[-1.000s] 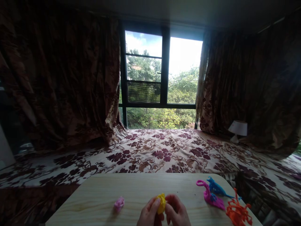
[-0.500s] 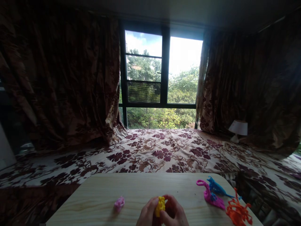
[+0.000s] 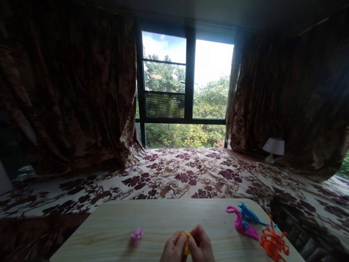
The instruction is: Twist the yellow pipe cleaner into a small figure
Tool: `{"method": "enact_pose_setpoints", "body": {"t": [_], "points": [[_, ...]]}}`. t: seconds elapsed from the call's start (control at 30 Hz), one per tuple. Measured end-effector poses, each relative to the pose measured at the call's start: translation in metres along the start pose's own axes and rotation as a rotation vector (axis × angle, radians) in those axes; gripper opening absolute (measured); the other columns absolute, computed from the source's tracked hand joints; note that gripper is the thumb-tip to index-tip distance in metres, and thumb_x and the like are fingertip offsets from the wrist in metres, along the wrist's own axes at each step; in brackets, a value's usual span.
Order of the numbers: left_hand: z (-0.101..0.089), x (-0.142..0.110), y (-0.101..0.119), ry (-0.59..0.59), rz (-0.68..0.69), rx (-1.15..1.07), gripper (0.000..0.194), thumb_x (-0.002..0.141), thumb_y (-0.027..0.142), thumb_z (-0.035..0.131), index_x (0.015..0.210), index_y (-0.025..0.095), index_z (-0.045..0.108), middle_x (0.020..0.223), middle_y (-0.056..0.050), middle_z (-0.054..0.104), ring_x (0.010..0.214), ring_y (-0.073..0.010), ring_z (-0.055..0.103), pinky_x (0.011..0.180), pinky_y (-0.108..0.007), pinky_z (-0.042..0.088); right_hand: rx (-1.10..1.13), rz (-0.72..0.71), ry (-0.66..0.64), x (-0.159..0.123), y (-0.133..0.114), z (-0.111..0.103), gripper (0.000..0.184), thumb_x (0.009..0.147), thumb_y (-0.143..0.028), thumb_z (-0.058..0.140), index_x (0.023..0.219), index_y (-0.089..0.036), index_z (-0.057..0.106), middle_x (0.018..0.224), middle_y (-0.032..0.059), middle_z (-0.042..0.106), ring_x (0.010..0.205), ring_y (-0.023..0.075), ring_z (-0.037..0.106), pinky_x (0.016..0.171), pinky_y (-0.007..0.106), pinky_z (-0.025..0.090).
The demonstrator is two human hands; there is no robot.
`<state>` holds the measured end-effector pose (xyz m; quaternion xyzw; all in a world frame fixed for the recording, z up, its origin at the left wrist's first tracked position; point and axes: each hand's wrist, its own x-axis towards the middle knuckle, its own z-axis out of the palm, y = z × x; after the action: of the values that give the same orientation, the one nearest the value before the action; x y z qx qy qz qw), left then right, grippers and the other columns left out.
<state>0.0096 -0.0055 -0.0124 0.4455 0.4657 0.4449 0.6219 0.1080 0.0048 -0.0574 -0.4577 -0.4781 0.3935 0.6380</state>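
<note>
At the bottom edge of the head view, my left hand (image 3: 172, 250) and my right hand (image 3: 201, 246) are pressed together over a light wooden table (image 3: 114, 222). Both pinch a small yellow crinkly piece (image 3: 185, 243), mostly hidden between the fingers. A small pink bundle (image 3: 136, 234) lies on the table to the left of my left hand. To the right of my right hand lie a magenta bundle (image 3: 242, 226), a blue one (image 3: 249, 215) and an orange one (image 3: 273, 242), close together near the table's right edge.
Beyond the table spreads a bed cover (image 3: 180, 174) with a maroon flower pattern. Dark patterned curtains hang at both sides of a window (image 3: 185, 89) with trees outside. A small white lamp (image 3: 273, 147) stands at the back right.
My hands have closed tighter round the yellow piece and dropped lower in view, so less of it shows. The view has shifted slightly.
</note>
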Motion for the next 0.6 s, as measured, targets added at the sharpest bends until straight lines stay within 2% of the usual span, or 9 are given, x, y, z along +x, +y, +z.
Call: {"method": "enact_pose_setpoints", "body": {"t": [0.1, 0.2, 0.3, 0.4, 0.5, 0.6], "points": [[-0.003, 0.003, 0.001, -0.100, -0.015, -0.064, 0.041, 0.069, 0.052, 0.052, 0.090, 0.017, 0.055, 0.047, 0.005, 0.050, 0.034, -0.0062, 0.037, 0.035, -0.019, 0.024, 0.156, 0.077, -0.069, 0.003, -0.016, -0.004, 0.029, 0.072, -0.045, 0.058, 0.071, -0.016, 0.054, 0.058, 0.0001, 0.058, 0.051, 0.0125, 0.051, 0.050, 0.024, 0.042], [-0.008, 0.006, -0.001, -0.132, -0.051, -0.124, 0.043, 0.070, 0.050, 0.054, 0.098, 0.016, 0.053, 0.060, 0.001, 0.059, 0.038, -0.0071, 0.046, 0.036, -0.018, 0.030, 0.181, 0.123, -0.167, 0.003, -0.029, -0.009, 0.035, 0.071, -0.048, 0.060, 0.081, -0.015, 0.058, 0.061, 0.0017, 0.061, 0.046, 0.0105, 0.049, 0.041, 0.021, 0.035], [-0.010, 0.005, 0.000, -0.065, -0.037, -0.137, 0.034, 0.074, 0.045, 0.052, 0.089, 0.015, 0.056, 0.062, -0.001, 0.059, 0.046, -0.0092, 0.053, 0.039, -0.018, 0.036, 0.156, 0.127, -0.241, 0.000, -0.032, -0.010, 0.038, 0.067, -0.048, 0.065, 0.085, -0.014, 0.059, 0.069, 0.0039, 0.063, 0.048, 0.0099, 0.049, 0.038, 0.019, 0.031], [-0.007, -0.001, 0.006, -0.006, -0.012, -0.104, 0.032, 0.076, 0.045, 0.049, 0.079, 0.014, 0.057, 0.051, 0.002, 0.054, 0.040, -0.0079, 0.047, 0.038, -0.018, 0.034, 0.160, 0.135, -0.230, 0.000, -0.028, -0.010, 0.040, 0.065, -0.049, 0.067, 0.083, -0.014, 0.059, 0.064, 0.0021, 0.062, 0.045, 0.0088, 0.048, 0.037, 0.017, 0.030], [-0.004, -0.005, 0.011, -0.028, 0.037, -0.080, 0.032, 0.076, 0.044, 0.048, 0.078, 0.014, 0.057, 0.055, 0.001, 0.056, 0.040, -0.0079, 0.046, 0.038, -0.019, 0.034, 0.149, 0.154, -0.247, 0.002, -0.024, -0.012, 0.042, 0.069, -0.051, 0.063, 0.089, -0.014, 0.057, 0.055, -0.0018, 0.056, 0.039, 0.0061, 0.041, 0.035, 0.017, 0.027], [-0.004, -0.004, 0.011, -0.093, 0.062, -0.072, 0.034, 0.074, 0.045, 0.049, 0.079, 0.013, 0.057, 0.057, 0.000, 0.056, 0.043, -0.0096, 0.048, 0.040, -0.021, 0.035, 0.148, 0.138, -0.262, 0.004, -0.022, -0.013, 0.040, 0.072, -0.049, 0.060, 0.090, -0.013, 0.056, 0.054, -0.0018, 0.056, 0.039, 0.0059, 0.041, 0.035, 0.017, 0.027]]}}
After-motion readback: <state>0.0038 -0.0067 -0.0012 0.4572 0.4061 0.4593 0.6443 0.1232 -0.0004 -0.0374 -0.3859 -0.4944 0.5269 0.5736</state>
